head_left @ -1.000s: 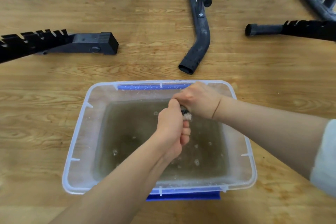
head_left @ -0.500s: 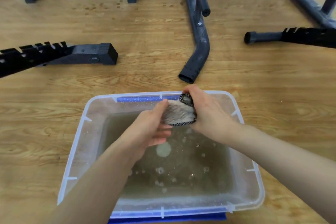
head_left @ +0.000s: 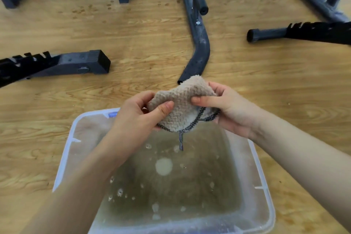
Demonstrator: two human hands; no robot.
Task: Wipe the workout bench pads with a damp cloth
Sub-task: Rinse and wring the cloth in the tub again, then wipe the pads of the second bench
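Cloth sits bunched between my two hands, held up in the air over the far end of the clear plastic tub. It is beige and fluffy, with a wavy ribbed pile, and a dark speckled trim runs along its lower edge. A short loop of that same trim dangles from the bottom towards the water. My left hand grips the left side of it, thumb pressed on the front and fingers curled behind. My right hand pinches the right side the same way, thumb laid flat across the pile. The middle of the cloth humps up between the two grips. Below it the water is murky brown with bubbles on top. The tub stands on a wooden floor, with a bent black frame tube just beyond the cloth.
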